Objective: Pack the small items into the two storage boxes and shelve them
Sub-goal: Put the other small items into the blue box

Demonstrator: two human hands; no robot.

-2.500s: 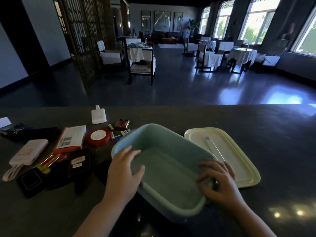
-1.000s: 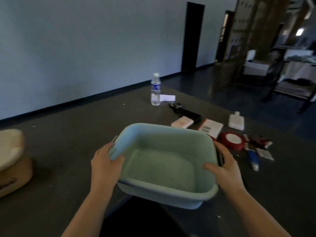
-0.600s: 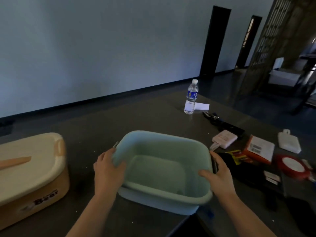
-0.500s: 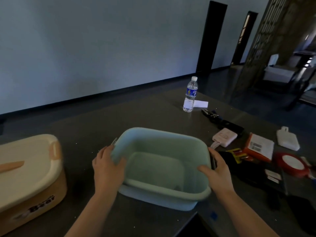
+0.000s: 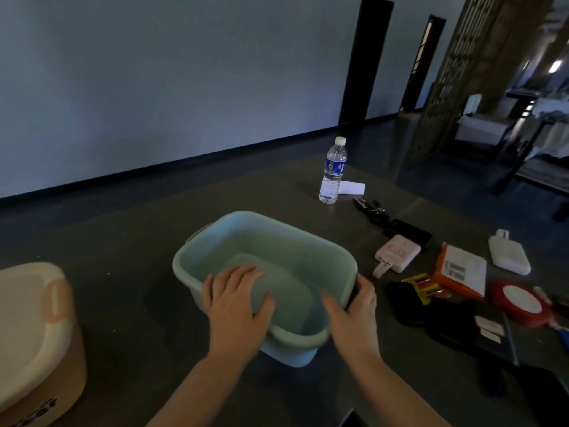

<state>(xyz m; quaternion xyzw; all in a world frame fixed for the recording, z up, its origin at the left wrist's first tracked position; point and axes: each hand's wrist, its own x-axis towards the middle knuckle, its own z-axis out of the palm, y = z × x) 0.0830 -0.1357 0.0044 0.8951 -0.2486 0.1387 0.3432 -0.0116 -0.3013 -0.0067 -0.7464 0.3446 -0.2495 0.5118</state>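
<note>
left hand (image 5: 235,306) shifted off blue box (image 5: 308,251) side onto near rim (fingers inside).

Pale green box (image 5: 277,241), red tape roll (image 5: 520,303).

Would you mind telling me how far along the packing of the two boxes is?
Barely begun. Done: the green box sits open and empty on the table. In hand: the left hand rests over its near rim and the right hand holds its right corner. Left: the power bank, orange packet, red tape roll and other items lie unpacked; the beige box is lidded; nothing is shelved.
</note>
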